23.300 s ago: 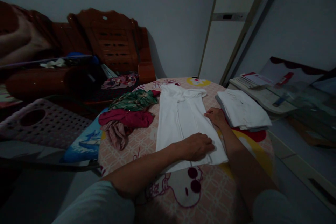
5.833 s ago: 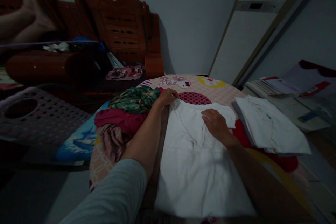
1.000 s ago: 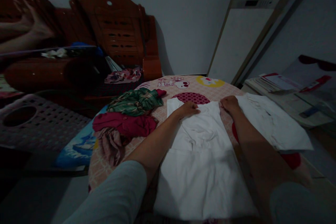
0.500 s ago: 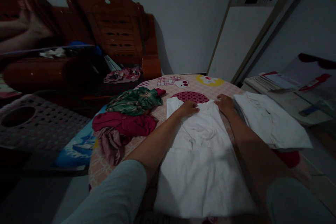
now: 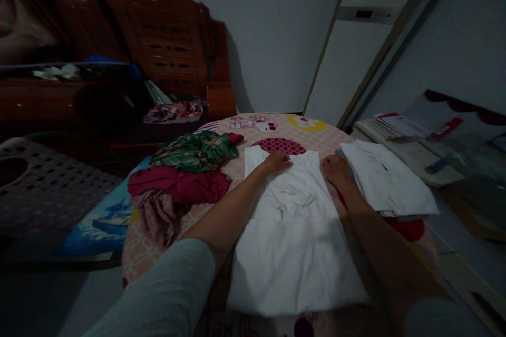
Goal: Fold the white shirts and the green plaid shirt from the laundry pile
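A white sleeveless dress lies spread face up on the round table, its neckline at the far end and a seam across its waist. My left hand rests on the neckline, fingers curled in at the cloth. Just beyond the dress's right shoulder edge is my right hand, closed with its fingers bent under; no cloth shows in it. To its right sits a folded white garment on a small pile. My left forearm crosses the dress's left side.
Left on the patterned tablecloth lie a green cloth, a crimson garment and a dusty pink cloth. A wooden chair stands behind, with another person's bare skin at far left. Papers lie on a side table.
My right hand has come off the dress's right shoulder and curled closed beside it. My left hand stays at the neckline. The whole view has shifted slightly.
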### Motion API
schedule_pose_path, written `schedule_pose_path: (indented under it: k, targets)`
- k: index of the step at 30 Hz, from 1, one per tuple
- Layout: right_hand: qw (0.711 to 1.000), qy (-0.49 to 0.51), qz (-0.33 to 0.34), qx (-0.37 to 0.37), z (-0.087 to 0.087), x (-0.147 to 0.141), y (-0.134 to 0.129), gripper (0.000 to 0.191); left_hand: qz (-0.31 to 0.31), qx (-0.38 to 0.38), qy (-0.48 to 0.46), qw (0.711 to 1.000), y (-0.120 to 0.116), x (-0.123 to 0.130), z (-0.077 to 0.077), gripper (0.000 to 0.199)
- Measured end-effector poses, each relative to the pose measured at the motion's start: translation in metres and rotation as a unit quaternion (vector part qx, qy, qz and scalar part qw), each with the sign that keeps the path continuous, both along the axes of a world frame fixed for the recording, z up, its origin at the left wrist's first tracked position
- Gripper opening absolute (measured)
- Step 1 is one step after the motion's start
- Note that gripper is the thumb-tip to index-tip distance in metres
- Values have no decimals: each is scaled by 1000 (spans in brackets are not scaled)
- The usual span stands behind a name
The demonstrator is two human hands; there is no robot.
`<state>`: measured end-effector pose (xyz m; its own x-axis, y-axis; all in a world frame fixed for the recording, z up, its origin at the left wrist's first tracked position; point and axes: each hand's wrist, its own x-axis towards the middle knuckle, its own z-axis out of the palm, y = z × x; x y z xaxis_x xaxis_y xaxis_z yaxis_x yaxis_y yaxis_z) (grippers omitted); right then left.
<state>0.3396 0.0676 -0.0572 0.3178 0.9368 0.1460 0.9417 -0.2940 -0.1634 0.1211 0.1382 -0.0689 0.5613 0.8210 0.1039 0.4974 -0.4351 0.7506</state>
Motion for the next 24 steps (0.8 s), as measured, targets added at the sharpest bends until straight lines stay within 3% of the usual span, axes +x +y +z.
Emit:
schedule_pose_path:
  k: [3, 6, 12, 17, 21, 24]
  targets:
    - [1000, -20, -17, -10, -2, -1, 18, 37, -6, -2, -9, 1000, 1, -1, -2, 23]
    - [999, -48, 11, -20, -6, -3, 31, 40, -2, -4, -12, 1000, 3, 0, -5, 20]
    - [994, -102, 47, -16, -12, -4, 40, 34, 8, 7, 1, 1000, 3, 2, -8, 14]
    - [996, -92, 10, -10, -13, 0, 38, 33, 17, 77, 39, 996, 3, 4, -8, 15]
    - [998, -66, 4, 24, -3, -7, 26, 31, 39, 95, 61, 993, 6, -3, -4, 17]
    - [996, -1, 44, 74, 14, -20, 1, 23, -15, 61, 45, 997, 11, -14, 1, 23]
